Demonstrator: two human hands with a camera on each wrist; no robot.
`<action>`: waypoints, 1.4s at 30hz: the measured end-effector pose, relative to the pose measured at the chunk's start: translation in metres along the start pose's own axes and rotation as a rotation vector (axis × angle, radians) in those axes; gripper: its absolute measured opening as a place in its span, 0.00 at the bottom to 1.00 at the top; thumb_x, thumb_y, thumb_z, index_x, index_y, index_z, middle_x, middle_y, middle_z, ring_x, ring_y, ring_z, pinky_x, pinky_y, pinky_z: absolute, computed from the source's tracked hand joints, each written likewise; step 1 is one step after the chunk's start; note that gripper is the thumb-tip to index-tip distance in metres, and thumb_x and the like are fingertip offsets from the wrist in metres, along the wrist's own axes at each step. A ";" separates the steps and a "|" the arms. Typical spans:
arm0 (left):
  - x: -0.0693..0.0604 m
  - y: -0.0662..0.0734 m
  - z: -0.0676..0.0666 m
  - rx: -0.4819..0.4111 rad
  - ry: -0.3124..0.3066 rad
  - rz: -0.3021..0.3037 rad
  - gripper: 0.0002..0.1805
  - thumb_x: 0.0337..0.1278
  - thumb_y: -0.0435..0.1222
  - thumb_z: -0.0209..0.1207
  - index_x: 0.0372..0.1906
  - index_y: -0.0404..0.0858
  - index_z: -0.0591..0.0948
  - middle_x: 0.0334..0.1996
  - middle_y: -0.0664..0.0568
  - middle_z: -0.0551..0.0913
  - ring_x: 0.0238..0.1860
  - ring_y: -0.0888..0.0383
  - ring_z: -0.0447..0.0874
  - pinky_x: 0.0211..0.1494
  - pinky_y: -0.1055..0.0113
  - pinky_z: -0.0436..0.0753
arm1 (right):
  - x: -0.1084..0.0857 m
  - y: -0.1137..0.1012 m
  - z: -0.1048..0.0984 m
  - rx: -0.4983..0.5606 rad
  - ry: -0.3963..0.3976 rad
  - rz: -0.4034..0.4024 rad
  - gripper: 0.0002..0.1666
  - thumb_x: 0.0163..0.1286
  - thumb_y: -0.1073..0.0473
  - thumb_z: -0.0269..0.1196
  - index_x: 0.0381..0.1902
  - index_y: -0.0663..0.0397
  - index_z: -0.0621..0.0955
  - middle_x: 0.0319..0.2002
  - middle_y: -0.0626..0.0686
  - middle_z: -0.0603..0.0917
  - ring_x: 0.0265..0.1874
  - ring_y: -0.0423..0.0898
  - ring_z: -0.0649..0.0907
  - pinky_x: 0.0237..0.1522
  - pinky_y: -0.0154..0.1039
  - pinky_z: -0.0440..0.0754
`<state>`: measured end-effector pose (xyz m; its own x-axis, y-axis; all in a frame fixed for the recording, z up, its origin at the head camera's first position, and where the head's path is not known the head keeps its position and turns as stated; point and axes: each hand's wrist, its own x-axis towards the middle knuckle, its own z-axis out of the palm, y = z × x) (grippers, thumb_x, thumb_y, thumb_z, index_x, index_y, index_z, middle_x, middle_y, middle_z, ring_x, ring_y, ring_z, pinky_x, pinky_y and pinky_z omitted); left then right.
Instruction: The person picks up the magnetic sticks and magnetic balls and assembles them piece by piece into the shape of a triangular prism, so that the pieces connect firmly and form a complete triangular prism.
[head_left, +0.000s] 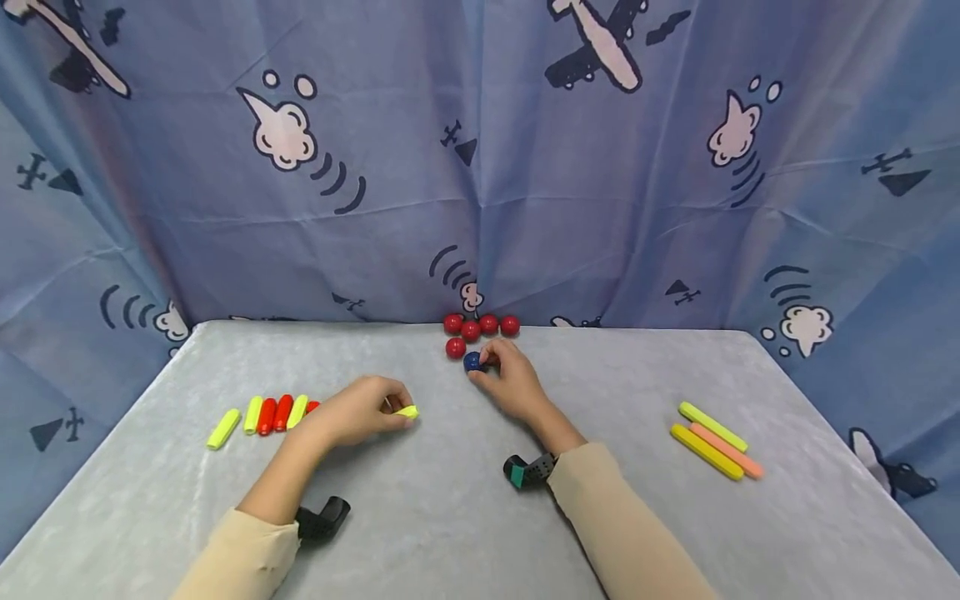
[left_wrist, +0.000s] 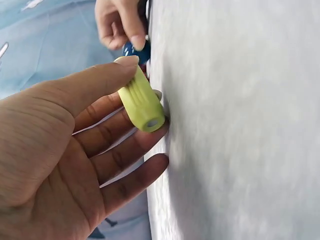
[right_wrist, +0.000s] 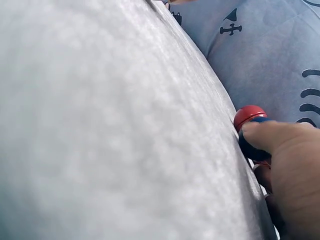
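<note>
Both hands loaded: yellow-green stick (left_wrist: pixel 142 107) in the left hand (head_left: pixel 360 414), blue ball (head_left: pixel 471 362) in the right hand (head_left: pixel 514 384)

Left grip: thumb and fingertips pinched down to the stick's width, remaining fingers loosely spread. Stick is ribbed with a pale spot in its end face. Can't tell if it touches the worktop (head_left: pixel 465 500).

Right grip: thumb and fingers closed round the blue ball, no slack visible. Ball sits near the rear edge, just in front of the red balls (head_left: pixel 470 332). Five of those, four roughly in line at the back, one nearer the person. Can't tell if the blue ball bears on the surface.

Left side, beyond the left forearm: row of short sticks (head_left: pixel 267 417), three yellow-green and three red visible, rightmost red partly hidden by the hand. Leftmost yellow-green one stands slightly apart.

Right side, well apart from both hands: three longer sticks (head_left: pixel 707 452) lying diagonally side by side, yellow-green, peach, yellow.

Blue printed curtain (head_left: pixel 405 108) behind, black wrist devices (head_left: pixel 322 521) on both arms
</note>
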<state>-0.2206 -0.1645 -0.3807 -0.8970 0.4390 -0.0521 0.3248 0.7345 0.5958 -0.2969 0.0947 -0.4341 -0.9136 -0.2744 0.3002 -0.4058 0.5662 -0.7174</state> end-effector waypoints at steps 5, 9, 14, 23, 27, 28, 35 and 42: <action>0.010 0.008 0.004 -0.005 -0.032 -0.016 0.03 0.62 0.37 0.67 0.37 0.43 0.85 0.32 0.55 0.83 0.34 0.61 0.77 0.40 0.67 0.77 | 0.001 -0.001 0.001 -0.014 -0.035 -0.003 0.25 0.65 0.58 0.71 0.59 0.52 0.79 0.49 0.55 0.83 0.52 0.51 0.83 0.59 0.50 0.80; 0.027 0.017 0.003 -0.011 -0.037 -0.047 0.03 0.62 0.36 0.66 0.38 0.40 0.85 0.34 0.53 0.84 0.34 0.60 0.78 0.39 0.68 0.78 | 0.002 0.000 0.003 0.013 -0.052 0.000 0.23 0.66 0.56 0.71 0.58 0.52 0.82 0.51 0.56 0.83 0.53 0.52 0.83 0.61 0.51 0.80; 0.055 0.029 0.012 -0.181 0.072 -0.072 0.08 0.63 0.36 0.65 0.41 0.36 0.86 0.35 0.48 0.87 0.31 0.60 0.80 0.35 0.69 0.79 | 0.002 0.005 0.004 0.132 -0.011 0.074 0.22 0.72 0.52 0.66 0.60 0.53 0.80 0.52 0.56 0.86 0.53 0.50 0.84 0.59 0.47 0.81; 0.085 0.025 0.072 -0.805 0.303 -0.155 0.17 0.67 0.34 0.62 0.54 0.26 0.82 0.42 0.41 0.87 0.33 0.63 0.82 0.37 0.68 0.88 | 0.005 0.011 -0.005 0.662 0.155 0.223 0.20 0.78 0.57 0.58 0.61 0.62 0.77 0.50 0.63 0.85 0.41 0.41 0.87 0.48 0.34 0.87; 0.086 0.023 0.079 -0.757 0.322 -0.101 0.16 0.67 0.34 0.62 0.51 0.26 0.83 0.43 0.38 0.87 0.33 0.63 0.82 0.37 0.67 0.88 | 0.003 0.009 -0.008 0.685 0.140 0.237 0.20 0.78 0.57 0.58 0.62 0.63 0.77 0.47 0.58 0.86 0.36 0.37 0.86 0.45 0.31 0.86; 0.087 0.024 0.080 -0.744 0.314 -0.086 0.15 0.67 0.34 0.62 0.51 0.26 0.83 0.43 0.38 0.87 0.34 0.63 0.82 0.38 0.67 0.88 | 0.002 0.009 -0.009 0.674 0.142 0.237 0.21 0.77 0.57 0.59 0.61 0.63 0.78 0.45 0.57 0.87 0.36 0.37 0.86 0.45 0.31 0.86; 0.090 0.023 0.079 -0.722 0.308 -0.051 0.14 0.66 0.34 0.63 0.50 0.27 0.83 0.43 0.37 0.88 0.34 0.63 0.83 0.39 0.66 0.88 | 0.002 0.007 -0.012 0.636 0.117 0.209 0.19 0.74 0.59 0.62 0.56 0.67 0.80 0.31 0.42 0.85 0.29 0.37 0.85 0.39 0.30 0.84; 0.094 0.023 0.081 -0.716 0.300 -0.035 0.14 0.67 0.34 0.63 0.49 0.27 0.84 0.42 0.39 0.88 0.34 0.65 0.83 0.39 0.67 0.88 | 0.002 0.008 -0.015 0.604 0.100 0.196 0.18 0.74 0.58 0.63 0.54 0.67 0.81 0.33 0.43 0.86 0.29 0.38 0.84 0.39 0.30 0.84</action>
<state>-0.2737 -0.0647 -0.4365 -0.9790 0.1882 0.0778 0.1135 0.1868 0.9758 -0.3025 0.1103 -0.4293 -0.9792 -0.1198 0.1640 -0.1713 0.0531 -0.9838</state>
